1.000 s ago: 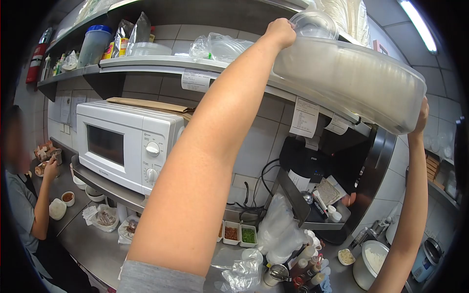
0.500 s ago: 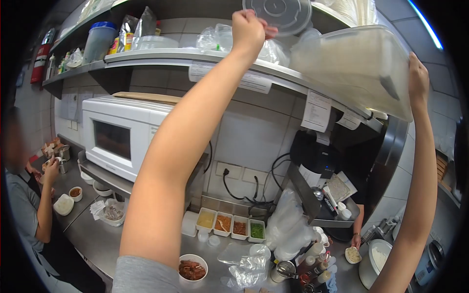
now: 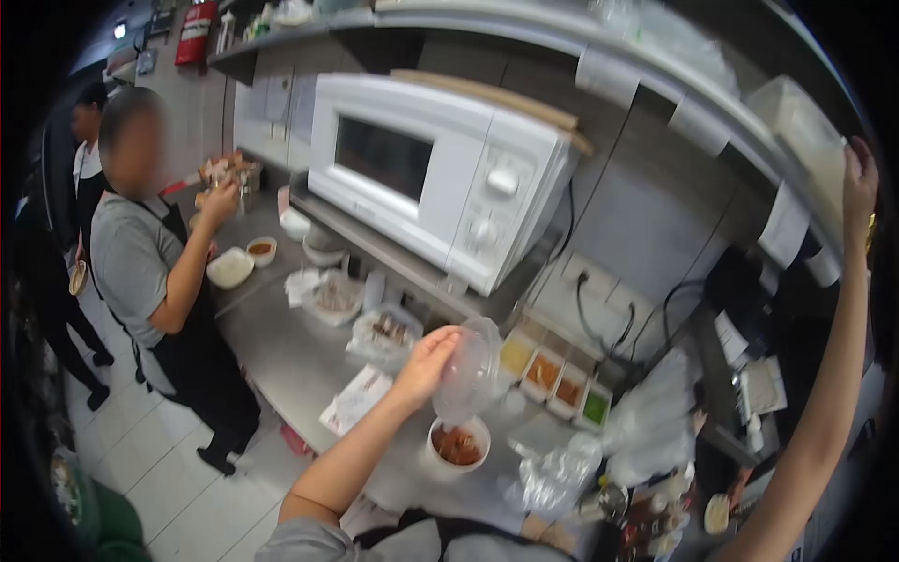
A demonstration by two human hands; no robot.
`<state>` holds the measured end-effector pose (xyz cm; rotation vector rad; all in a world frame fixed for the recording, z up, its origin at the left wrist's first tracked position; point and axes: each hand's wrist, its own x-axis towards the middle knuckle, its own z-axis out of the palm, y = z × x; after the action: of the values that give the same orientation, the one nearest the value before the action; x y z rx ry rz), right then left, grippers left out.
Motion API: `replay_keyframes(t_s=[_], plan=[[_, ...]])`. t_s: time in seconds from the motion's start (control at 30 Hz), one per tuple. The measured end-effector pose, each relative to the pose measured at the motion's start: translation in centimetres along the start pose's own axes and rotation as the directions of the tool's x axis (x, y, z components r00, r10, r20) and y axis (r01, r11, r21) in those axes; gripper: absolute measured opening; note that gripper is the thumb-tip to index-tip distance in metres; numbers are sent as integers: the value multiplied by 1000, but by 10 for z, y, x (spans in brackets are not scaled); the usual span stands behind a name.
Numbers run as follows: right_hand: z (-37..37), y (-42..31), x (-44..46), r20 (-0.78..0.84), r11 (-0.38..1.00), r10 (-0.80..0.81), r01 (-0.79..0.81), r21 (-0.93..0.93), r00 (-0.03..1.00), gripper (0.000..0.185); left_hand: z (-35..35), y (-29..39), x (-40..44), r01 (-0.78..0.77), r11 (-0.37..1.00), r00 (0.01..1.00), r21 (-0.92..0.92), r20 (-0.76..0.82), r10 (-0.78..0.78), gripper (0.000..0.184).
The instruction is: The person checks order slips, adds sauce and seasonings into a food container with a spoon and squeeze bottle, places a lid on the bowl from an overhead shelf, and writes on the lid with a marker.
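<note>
Between the fingers of my left hand (image 3: 426,370) is a round clear plastic lid (image 3: 473,368), tilted nearly upright. Just below it, a white bowl (image 3: 433,459) stands on the counter with reddish-brown food (image 3: 459,446) inside. My right hand (image 3: 860,183) is raised high at the right, its fingers on the near side of a cloudy plastic bin (image 3: 798,126) on the upper shelf. Part of that hand's grip is blurred.
A white microwave (image 3: 403,169) sits on a raised stand. Small tubs of toppings (image 3: 564,389) line the wall beside crumpled plastic bags (image 3: 567,468). To the left, a co-worker in a grey shirt (image 3: 136,248) handles something at the counter. Another person stands behind.
My left hand has come down from the upper shelf with the lid to just above the bowl. The view has swung left and down. My right hand stays up at the bin.
</note>
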<state>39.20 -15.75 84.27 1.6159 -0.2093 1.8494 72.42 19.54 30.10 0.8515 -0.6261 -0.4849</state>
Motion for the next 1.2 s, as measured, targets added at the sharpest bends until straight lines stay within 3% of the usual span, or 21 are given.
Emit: replay_keyframes(t_s=[0.03, 0.1, 0.13, 0.2, 0.27, 0.3, 0.33, 0.37, 0.4, 0.43, 0.47, 0.6, 0.73, 0.8, 0.9, 0.93, 1.0, 1.03, 1.1, 1.17, 1.2], plan=[[-1, -19, -15, 15, 993, 112, -112, -29, 994, 32, -25, -10, -17, 150, 982, 988, 117, -40, -146, 25], [-28, -146, -54, -137, 980, 49, -22, 196, 989, 40, -68, -43, -45, 252, 943, 968, 215, -70, -243, 24], [-31, -142, -89, 56, 998, -17, 13, 63, 998, 33, -81, -58, -56, 320, 902, 947, 288, -130, -295, 25], [-49, -202, -168, 328, 937, 130, -225, 269, 936, 24, -99, -85, -73, 427, 796, 904, 430, -228, -361, 25], [-72, -320, -230, 437, 733, -7, -293, 614, 899, 15, -115, -132, -77, 199, 778, 974, 596, -208, -90, 25], [-78, -351, -266, 497, 731, -126, -259, 631, 858, 13, -117, -145, -77, 76, 738, 983, 670, -175, 57, 25], [-80, -371, -320, 668, 626, -169, -445, 640, 724, 13, -99, -131, -78, 128, 666, 980, 735, -199, 31, 23], [-85, -394, -363, 782, 590, -184, -570, 573, 596, 12, -92, -135, -77, 86, 605, 985, 792, -159, 69, 22], [-90, -413, -409, 882, 444, -164, -766, 465, 441, 13, -85, -139, -76, 40, 538, 988, 842, -114, 105, 21], [-94, -428, -455, 965, 429, -160, -866, 258, 209, 18, -78, -143, -71, -14, 468, 988, 884, -60, 143, 20], [-100, -441, -489, 980, 424, -98, -883, 201, 176, 22, -69, -146, -70, 33, 489, 993, 871, -84, 82, 18], [-113, -472, -576, 991, 386, 132, -922, -36, 16, 32, -50, -162, -63, -33, 319, 993, 947, -6, 119, 17], [-126, -491, -578, 979, 493, 183, -870, -14, 88, 34, -42, -164, -62, -88, 330, 988, 940, 41, 146, 16], [-134, -496, -583, 972, 447, 212, -894, 0, 106, 33, -43, -163, -70, -95, 327, 988, 940, 48, 149, 16], [-129, -498, -601, 941, 437, 264, -896, 79, 212, 32, -49, -168, -67, -200, 303, 963, 932, 130, 235, 16], [-131, -500, -605, 955, 427, 251, -903, 38, 159, 34, -45, -161, -66, -170, 262, 981, 950, 139, 134, 18], [-137, -496, -605, 970, 388, 211, -921, 34, 124, 41, -49, -168, -70, -242, 276, 962, 930, 193, 193, 22], [-139, -492, -586, 975, 384, 218, -922, -40, 48, 43, -49, -168, -70, -213, 276, 972, 937, 175, 156, 22], [-140, -492, -579, 961, 286, 276, -956, -66, 16, 40, -46, -167, -70, -183, 352, 982, 918, 151, 116, 23], [-139, -490, -580, 966, 328, 257, -939, -99, -12, 41, -51, -168, -64, -117, 396, 989, 911, 141, -32, 26], [-138, -490, -579, 972, 344, 235, -933, -106, -24, 41, -58, -173, -59, -196, 373, 979, 907, 206, 15, 26]])
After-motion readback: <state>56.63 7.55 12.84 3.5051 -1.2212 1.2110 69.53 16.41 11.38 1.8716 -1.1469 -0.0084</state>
